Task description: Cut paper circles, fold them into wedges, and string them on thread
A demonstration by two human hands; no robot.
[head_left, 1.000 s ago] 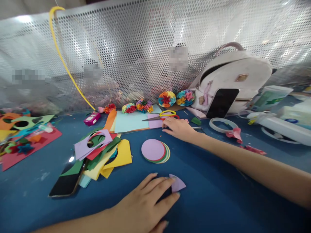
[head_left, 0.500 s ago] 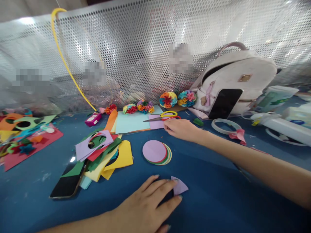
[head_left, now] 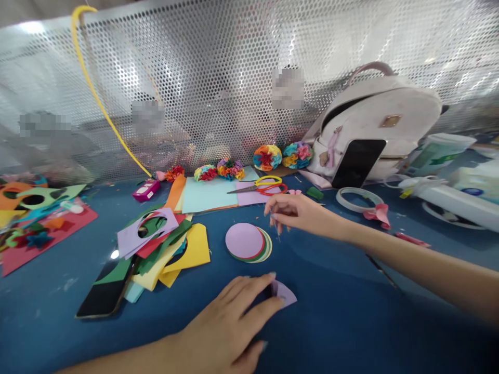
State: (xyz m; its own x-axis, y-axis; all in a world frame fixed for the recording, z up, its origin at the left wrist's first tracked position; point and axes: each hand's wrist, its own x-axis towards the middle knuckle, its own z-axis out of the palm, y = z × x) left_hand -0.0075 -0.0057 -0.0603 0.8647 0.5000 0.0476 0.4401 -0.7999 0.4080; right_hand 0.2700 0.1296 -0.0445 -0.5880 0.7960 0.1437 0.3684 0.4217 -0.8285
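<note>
The left hand [head_left: 228, 322] sits low on the blue table [head_left: 331, 327], fingers curved over a folded lilac paper wedge [head_left: 284, 293]; the wedge pokes out just past the fingertips. Can't tell if the thumb pinches it or the hand only presses it down. The right hand [head_left: 302, 214] is raised above the table, thumb and forefinger together on a thin sliver [head_left: 277, 229], too small to tell what it is. Just below that hand lies a stack of paper circles [head_left: 247, 242], lilac on top. Beyond the right hand: yellow-and-red-handled scissors [head_left: 268, 185] on a lilac sheet [head_left: 249, 197], beside a pale blue sheet [head_left: 205, 195]. Left of the stack are cut paper scraps [head_left: 156, 244] and a phone [head_left: 105, 288]. Past the right hand, paper flower balls [head_left: 267, 157] line up by a white backpack [head_left: 382, 111], with a tape roll [head_left: 358, 200] to its front.
</note>
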